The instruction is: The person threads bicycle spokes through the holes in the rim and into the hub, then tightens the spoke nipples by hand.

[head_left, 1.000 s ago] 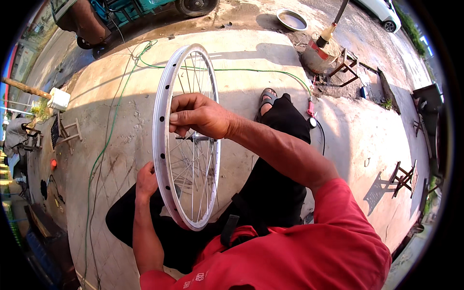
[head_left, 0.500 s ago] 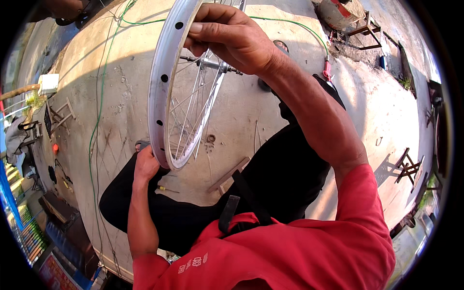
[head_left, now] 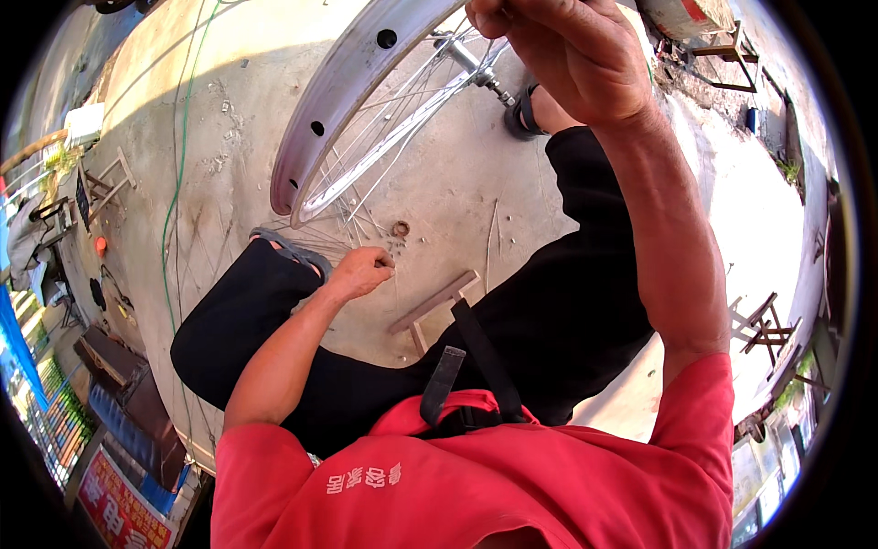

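Observation:
A silver bicycle wheel rim (head_left: 343, 91) is held up and tilted in front of me, partly cut off by the upper edge. Around its edge run dark round holes, and a metal hub (head_left: 474, 64) with thin spokes sits inside. My right hand (head_left: 585, 59) is closed on the upper right part of the rim. Below the rim and apart from it, my left hand (head_left: 361, 273) is held low with its fingers curled together; whatever is in them, if anything, is too small to make out. Loose spoke ends (head_left: 352, 206) stick out near the rim's lower end.
A small wooden stool (head_left: 434, 302) stands between my legs. Along the left side of the concrete floor runs a green hose (head_left: 183, 146). Folding stools (head_left: 770, 325) stand at the right, and a bucket (head_left: 690, 16) is at the far right.
My left hand has let go of the rim's lower end and moved right and toward the middle. The right hand has lifted the wheel up and right, tilting it more.

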The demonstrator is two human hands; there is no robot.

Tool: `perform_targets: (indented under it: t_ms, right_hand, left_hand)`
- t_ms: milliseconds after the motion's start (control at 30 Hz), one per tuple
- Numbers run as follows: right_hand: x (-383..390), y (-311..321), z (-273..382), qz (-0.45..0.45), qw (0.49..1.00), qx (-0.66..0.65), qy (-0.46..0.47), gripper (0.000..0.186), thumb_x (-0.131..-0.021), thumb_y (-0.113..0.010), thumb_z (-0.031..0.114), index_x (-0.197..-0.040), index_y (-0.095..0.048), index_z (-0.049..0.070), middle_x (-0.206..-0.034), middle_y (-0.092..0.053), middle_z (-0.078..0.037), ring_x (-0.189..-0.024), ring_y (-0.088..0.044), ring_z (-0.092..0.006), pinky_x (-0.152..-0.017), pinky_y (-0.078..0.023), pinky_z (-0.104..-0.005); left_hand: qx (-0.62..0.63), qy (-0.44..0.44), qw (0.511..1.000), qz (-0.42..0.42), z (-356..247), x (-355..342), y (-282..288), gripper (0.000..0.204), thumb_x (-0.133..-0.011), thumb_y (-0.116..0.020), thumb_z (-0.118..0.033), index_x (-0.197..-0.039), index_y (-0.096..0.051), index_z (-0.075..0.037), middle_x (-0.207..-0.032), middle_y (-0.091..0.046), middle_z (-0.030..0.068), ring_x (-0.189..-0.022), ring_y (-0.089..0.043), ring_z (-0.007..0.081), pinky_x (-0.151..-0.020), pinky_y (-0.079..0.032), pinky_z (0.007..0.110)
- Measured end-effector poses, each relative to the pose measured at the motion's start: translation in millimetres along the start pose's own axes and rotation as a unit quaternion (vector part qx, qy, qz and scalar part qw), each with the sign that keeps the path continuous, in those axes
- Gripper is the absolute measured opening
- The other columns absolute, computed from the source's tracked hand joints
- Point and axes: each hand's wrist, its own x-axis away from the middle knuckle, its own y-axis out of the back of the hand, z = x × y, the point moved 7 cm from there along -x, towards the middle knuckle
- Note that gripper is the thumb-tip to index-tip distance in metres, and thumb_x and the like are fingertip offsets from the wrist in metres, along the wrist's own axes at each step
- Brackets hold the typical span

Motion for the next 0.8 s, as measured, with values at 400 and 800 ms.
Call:
perform_targets:
  t_ms: [400,800]
  right_hand:
    - [6.5,0.9,-10.3,-0.058,0.998,-0.020,-0.023,0.025,-0.101,-0.067,0.009,-0.125,-0.069,0.002,-0.110,-0.073,-0.012,-0.094,-0.068,-0.0217,-0.082,-0.057,-0.0369]
    - [8.2,-22.7,5.1,-0.066,0.990,0.121,-0.033,0.022,-0.095,-0.074,0.010,-0.114,-0.070,-0.002,-0.104,-0.074,-0.010,-0.098,-0.069,-0.0186,-0.085,-0.056,-0.0335]
  left_hand:
    - [0.038,0.063,0.995,-0.064,44.3,-125.7,-93.2,0.023,-0.084,-0.071,-0.028,-0.098,-0.078,-0.011,-0.098,-0.077,0.0155,-0.094,-0.074,0.0329,-0.084,-0.057,0.043]
    - [-0.098,-0.055,0.993,-0.030,-108.3,-226.5,-158.9,0.020,-0.086,-0.064,-0.023,-0.098,-0.073,-0.009,-0.104,-0.074,0.0179,-0.100,-0.070,0.0392,-0.084,-0.056,0.050]
